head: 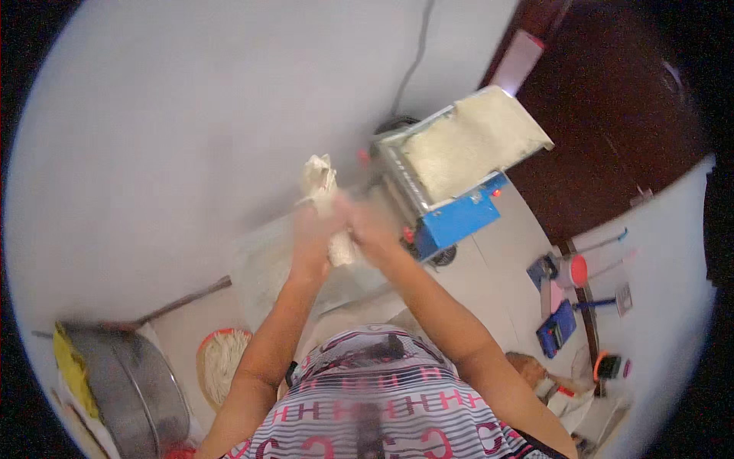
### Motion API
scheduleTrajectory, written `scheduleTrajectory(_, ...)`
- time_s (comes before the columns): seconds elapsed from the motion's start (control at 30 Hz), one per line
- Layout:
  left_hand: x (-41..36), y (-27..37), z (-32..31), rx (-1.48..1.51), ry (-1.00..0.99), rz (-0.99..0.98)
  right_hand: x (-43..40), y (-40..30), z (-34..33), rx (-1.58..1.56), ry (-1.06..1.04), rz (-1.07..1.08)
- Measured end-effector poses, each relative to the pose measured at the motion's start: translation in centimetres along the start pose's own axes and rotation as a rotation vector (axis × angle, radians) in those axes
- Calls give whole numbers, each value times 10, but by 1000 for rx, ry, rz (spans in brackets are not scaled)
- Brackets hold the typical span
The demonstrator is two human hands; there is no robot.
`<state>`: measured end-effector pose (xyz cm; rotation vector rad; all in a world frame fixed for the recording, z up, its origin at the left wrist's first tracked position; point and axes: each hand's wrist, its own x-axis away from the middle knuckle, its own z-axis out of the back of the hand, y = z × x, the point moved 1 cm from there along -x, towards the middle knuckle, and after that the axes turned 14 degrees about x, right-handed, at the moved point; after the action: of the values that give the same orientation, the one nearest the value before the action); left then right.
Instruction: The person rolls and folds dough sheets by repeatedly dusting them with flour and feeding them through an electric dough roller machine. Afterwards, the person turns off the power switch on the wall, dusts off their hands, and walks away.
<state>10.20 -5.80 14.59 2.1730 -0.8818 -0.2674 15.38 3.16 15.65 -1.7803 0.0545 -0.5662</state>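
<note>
Both of my hands are blurred by motion. Between them is a cream-coloured soft bundle (321, 175) that looks like dough or noodles; the blur hides which. One end of it sticks out above my fingers, and another pale part hangs below. My left hand (311, 232) grips it from the left, and my right hand (367, 229) closes on it from the right. Beneath them lies a pale, translucent tray or sheet (269, 269). Just right of my right hand stands a blue-sided machine (461, 226) with red knobs. Its top carries a pale, dough-coloured slab or cover (470, 143).
A basket of pale strands (223, 367) stands on the floor at left, beside a large metal drum (135, 390). A grey wall (172, 143) runs along the far side. A dark brown door (608, 132) stands right of the machine. Blue items (556, 330) and clutter line the right wall.
</note>
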Motion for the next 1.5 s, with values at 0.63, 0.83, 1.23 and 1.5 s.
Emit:
scheduleTrajectory(0.63,-61,-23,-152,301,-6,151,22,-86,124,596,23,602)
scheduleTrajectory(0.83,-84,-36,-205,-41,-83,112,30,-117,190,1035,204,927)
scheduleTrajectory(1.23,-145,-55,-259,-180,-85,176,21,-178,290,-400,-156,105)
scheduleTrajectory(1.5,-157,-30,-232,184,-47,62,3,-228,402,-397,160,398)
